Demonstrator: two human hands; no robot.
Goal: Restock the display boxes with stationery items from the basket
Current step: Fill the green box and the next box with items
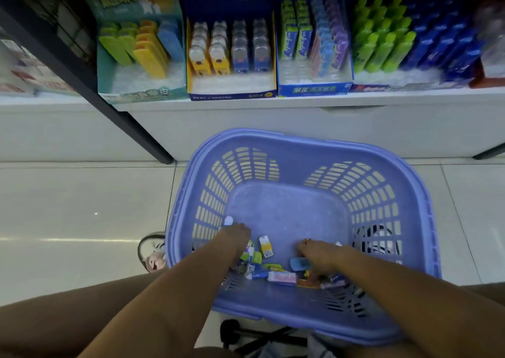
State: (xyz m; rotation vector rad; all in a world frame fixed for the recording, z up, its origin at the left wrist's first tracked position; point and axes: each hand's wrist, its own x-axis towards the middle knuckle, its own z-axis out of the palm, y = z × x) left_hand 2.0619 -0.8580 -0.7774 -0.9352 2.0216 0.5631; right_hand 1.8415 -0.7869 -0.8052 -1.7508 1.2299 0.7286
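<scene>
A lilac plastic basket [300,150] stands on the floor below me. Several small stationery items [266,248] lie heaped at its near end: a yellow-white packet, green and blue pieces, and a pink-white bar [281,277]. My left hand [235,241] reaches down into the left side of the heap, with its fingertips hidden among the pieces. My right hand [321,255] is on the right side of the heap, its fingers and thumb curled round a blue piece [299,264]. Display boxes [232,57] with erasers and correction items stand in a row on the white shelf [246,103].
A dark shelf post [109,95] slants down to the floor left of the basket. By the basket's left edge a small bag [153,254] lies on the tiles. Black chair legs [246,336] show under the near rim. My knees frame the bottom corners.
</scene>
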